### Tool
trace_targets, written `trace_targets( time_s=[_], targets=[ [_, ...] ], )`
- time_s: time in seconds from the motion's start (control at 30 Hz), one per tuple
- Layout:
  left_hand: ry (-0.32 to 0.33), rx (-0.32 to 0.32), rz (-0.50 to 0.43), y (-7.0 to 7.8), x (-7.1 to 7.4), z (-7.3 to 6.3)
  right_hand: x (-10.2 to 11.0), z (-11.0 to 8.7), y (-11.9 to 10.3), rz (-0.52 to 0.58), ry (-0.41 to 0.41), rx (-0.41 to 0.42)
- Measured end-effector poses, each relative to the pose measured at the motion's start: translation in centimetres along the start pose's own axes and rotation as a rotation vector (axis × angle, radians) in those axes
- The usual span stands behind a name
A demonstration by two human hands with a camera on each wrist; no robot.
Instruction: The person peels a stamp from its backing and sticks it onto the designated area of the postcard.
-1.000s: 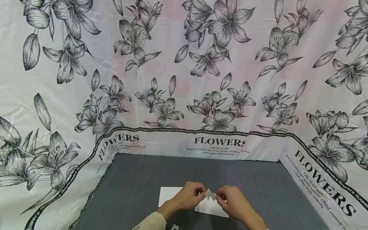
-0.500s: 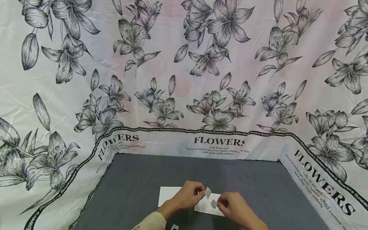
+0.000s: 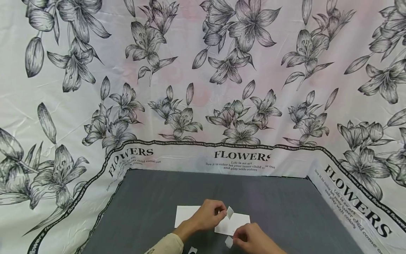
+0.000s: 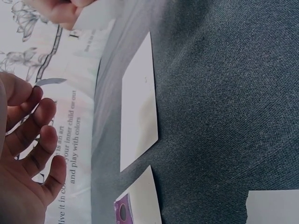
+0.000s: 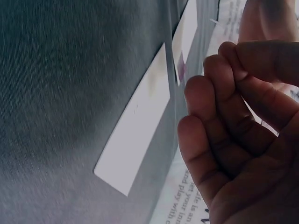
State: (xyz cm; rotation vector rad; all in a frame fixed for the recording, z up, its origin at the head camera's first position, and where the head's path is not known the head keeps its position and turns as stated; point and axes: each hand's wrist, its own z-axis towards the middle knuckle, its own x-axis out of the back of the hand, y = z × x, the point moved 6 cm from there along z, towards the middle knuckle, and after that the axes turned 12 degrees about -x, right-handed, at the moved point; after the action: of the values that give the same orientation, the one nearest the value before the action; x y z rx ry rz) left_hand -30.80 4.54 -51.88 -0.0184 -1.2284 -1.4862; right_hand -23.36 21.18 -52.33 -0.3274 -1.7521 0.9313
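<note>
Above the dark table, my left hand point(image 3: 207, 213) pinches a small pale paper-like piece point(image 3: 229, 212) between thumb and forefinger. In the left wrist view that piece point(image 4: 51, 81) appears thin and slightly curved, seen edge-on. Lower and to the right, my right hand point(image 3: 253, 240) pinches a second small pale piece point(image 3: 229, 242). The right wrist view shows its thumb and forefinger point(image 5: 233, 56) pressed together; the piece is mostly hidden there. Beneath both hands lies a white card point(image 3: 229, 225). The left forearm and hand partly cover another white card point(image 3: 185, 213).
A purple printed patch point(image 4: 124, 212) shows on one card's end. Near the table's front edge lies a small white scrap point(image 3: 192, 250) with a dark mark. White flower-printed cloth point(image 3: 241, 160) borders the grey table point(image 3: 158, 190) at the back and sides.
The two pale pieces were close together and are now apart. My right hand has moved down toward the front with its piece; the left hand has stayed nearly still.
</note>
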Motion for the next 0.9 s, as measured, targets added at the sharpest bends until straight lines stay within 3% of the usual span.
trace_targets(
  time_s=[0.17,0.3,0.43,0.53,0.63,0.9],
  targets=[
    [-0.005,0.008,-0.006,-0.3,-0.1,-0.1,-1.5,0.5,1.3,0.025,-0.085,0.034],
    [-0.004,0.008,-0.005,-0.3,-0.1,-0.1,-3.7,2.1,6.1,0.080,-0.158,0.029],
    [-0.005,0.007,-0.012,-0.2,-0.1,-0.1,-6.0,3.7,11.3,0.106,-0.198,-0.053],
    [-0.009,0.014,-0.019,-0.2,-0.1,-0.1,-6.9,4.2,13.4,0.075,-0.190,-0.136],
    [-0.012,0.020,-0.018,-0.3,-0.1,-0.1,-7.0,3.9,14.1,0.048,-0.172,-0.228],
    [-0.005,0.009,-0.011,-0.4,-0.3,-0.1,-6.7,2.6,13.1,-0.119,-0.037,-0.385]
  ],
)
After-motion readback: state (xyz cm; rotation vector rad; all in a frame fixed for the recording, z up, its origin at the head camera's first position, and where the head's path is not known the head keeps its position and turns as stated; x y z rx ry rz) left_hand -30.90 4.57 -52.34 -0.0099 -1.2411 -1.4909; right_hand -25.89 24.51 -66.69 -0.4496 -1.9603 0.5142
